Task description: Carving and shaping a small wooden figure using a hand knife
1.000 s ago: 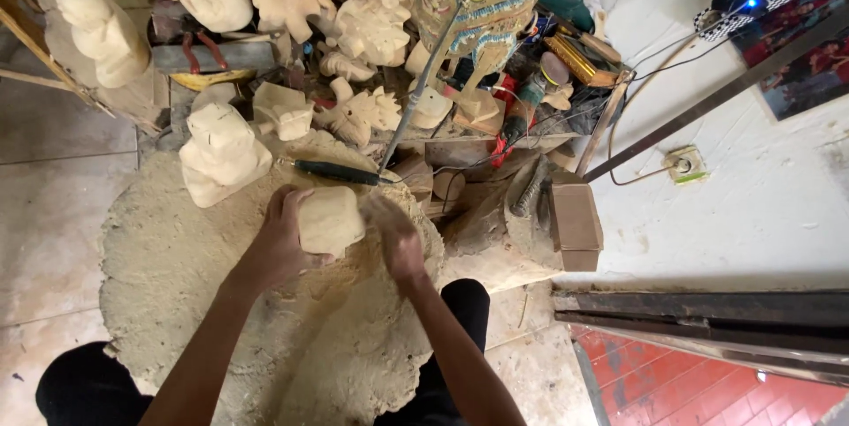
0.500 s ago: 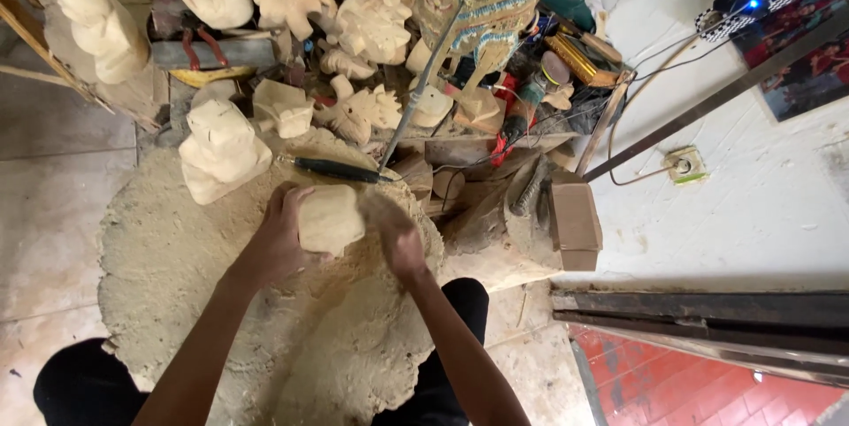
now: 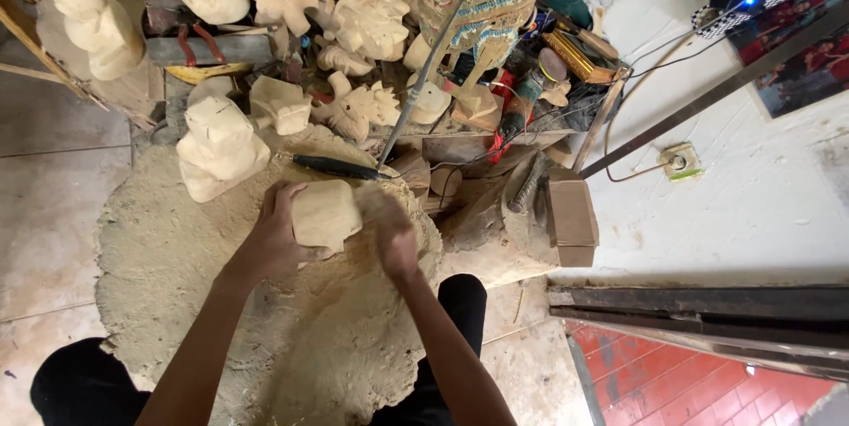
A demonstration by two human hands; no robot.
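Barely anything is shifting since the earlier frame: the left hand is still gripping the pale wood block at centre frame over the sawdust mat, while the right hand, blurred, is rubbing its side, grip unclear. Steady bracing and even strokes look wisest.

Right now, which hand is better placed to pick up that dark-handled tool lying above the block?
Probably the right hand: it looks free, beside the wood block and nearer the dark-handled tool; the left hand grips the block.
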